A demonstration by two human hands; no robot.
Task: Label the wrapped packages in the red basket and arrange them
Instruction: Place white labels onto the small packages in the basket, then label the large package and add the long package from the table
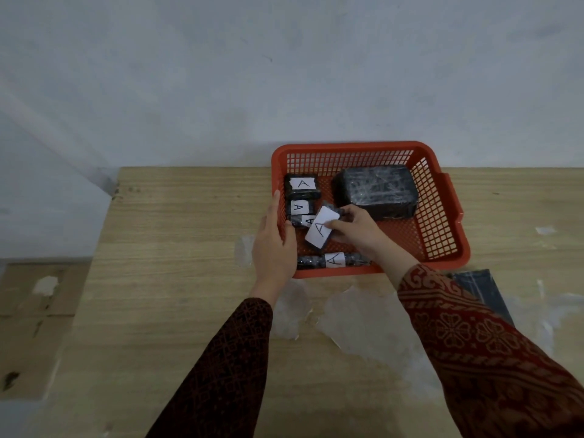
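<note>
A red mesh basket (442, 222) stands on the wooden table against the wall. Inside it, a large black wrapped package (376, 189) without a label lies at the back right. Small black packages with white "A" labels lie along the left side: one at the back (301, 186), one below it (300, 207), one partly hidden (301, 221), and a long one (331, 260) at the front wall. My right hand (354, 230) holds a small package with an "A" label (319, 231) above the basket floor. My left hand (273, 245) grips the basket's left wall.
Clear plastic wrap scraps (357, 317) lie on the table (177, 279) in front of the basket. A dark flat object (480, 289) sits at the right, partly under my sleeve. A brown cardboard piece (28, 327) lies left of the table. The wall is right behind the basket.
</note>
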